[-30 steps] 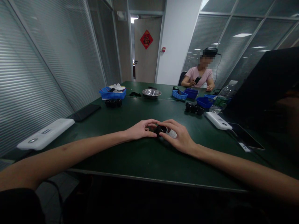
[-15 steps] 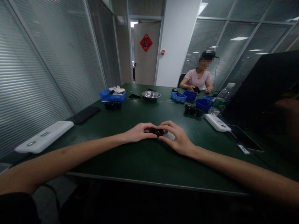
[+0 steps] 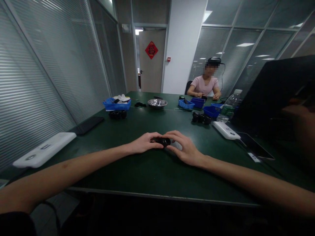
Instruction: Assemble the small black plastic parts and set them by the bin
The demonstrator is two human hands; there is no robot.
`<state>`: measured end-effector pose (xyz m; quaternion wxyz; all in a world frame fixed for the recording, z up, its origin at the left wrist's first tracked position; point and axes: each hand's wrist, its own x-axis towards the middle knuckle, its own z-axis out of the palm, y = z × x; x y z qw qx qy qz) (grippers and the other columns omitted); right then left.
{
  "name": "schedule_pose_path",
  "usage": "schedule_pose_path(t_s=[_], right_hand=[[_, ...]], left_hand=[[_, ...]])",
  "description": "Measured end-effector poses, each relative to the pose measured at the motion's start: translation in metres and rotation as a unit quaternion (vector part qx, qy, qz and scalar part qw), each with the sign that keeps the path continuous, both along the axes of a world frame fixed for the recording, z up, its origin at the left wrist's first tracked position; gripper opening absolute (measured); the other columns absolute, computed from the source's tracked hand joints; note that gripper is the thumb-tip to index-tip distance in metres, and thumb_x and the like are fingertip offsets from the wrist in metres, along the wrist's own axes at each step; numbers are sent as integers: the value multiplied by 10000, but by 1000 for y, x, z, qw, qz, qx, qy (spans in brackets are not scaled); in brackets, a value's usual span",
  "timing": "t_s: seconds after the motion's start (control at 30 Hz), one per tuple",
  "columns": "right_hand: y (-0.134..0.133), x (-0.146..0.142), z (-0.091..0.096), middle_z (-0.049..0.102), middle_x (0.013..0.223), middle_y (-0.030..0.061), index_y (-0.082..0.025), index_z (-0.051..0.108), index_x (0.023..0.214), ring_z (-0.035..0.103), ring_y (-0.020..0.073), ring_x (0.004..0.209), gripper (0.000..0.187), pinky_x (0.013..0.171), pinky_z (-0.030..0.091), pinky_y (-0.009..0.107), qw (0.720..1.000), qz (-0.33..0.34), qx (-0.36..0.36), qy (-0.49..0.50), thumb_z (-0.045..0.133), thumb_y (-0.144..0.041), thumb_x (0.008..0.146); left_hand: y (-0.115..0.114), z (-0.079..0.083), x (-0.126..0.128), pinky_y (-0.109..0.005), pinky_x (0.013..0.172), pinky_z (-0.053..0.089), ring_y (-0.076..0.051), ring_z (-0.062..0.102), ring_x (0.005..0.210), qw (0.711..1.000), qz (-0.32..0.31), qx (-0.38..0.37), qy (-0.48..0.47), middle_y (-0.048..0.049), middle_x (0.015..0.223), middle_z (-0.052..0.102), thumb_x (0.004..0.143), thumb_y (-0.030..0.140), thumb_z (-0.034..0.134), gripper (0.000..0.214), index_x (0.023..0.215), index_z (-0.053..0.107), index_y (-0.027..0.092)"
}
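A small black, glossy, rounded object (image 3: 164,142) lies low over the table between my hands; its exact kind I cannot make out. My left hand (image 3: 144,143) is closed round its left end, thumb along the near side. From the other side, my right hand (image 3: 186,150) has its fingertips over the top and its thumb at the right end, in a loose pinch. Under the right palm shows a piece of whitish, translucent material (image 3: 177,145), partly hidden by the fingers.
Black objects (image 3: 201,118) sit right of centre, others (image 3: 118,114) at left. Beyond are a metal bowl (image 3: 157,104), a blue basket (image 3: 116,104) and blue bins (image 3: 197,102). White power banks (image 3: 45,149), a bottle (image 3: 228,106) and a phone (image 3: 256,146) flank me. A co-worker (image 3: 205,86) sits opposite.
The view has shifted slightly. My hands keep nearly the same hold, and a bit more of the black object shows between them. The co-worker's dark item is lower, behind the bins.
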<state>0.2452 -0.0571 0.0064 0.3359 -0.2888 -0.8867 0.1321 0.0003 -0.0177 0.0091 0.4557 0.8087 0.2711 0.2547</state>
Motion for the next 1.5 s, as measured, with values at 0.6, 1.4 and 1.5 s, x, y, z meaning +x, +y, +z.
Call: schedule_pose_path(t_s=[0.6,1.4,1.5], right_hand=[[0,-1,-1,629,1187,94,-239,627,1254,619,260,1064,294,856,559,422,998,-57,-6,26,669,-340,981],[-2,1,2,617,1211,85,-248,629,1254,610,248,1073,294,838,555,390,999,-29,-14,33,677,-296,968],[1,1,-1,645,1116,75,-240,653,1198,622,242,1007,249,803,554,382,997,-66,-11,33,686,-337,971]], left_hand=[[2,-2,-1,-309,832,459,-195,625,973,999,7,25,32,-79,1189,684,913,322,702,375,1244,661,150],[-2,1,0,-321,866,455,-210,616,1025,999,6,21,30,-89,1209,669,911,330,698,395,1260,663,148],[-2,1,0,-314,850,458,-200,620,1000,999,11,21,35,-81,1204,673,910,331,700,372,1237,672,156]])
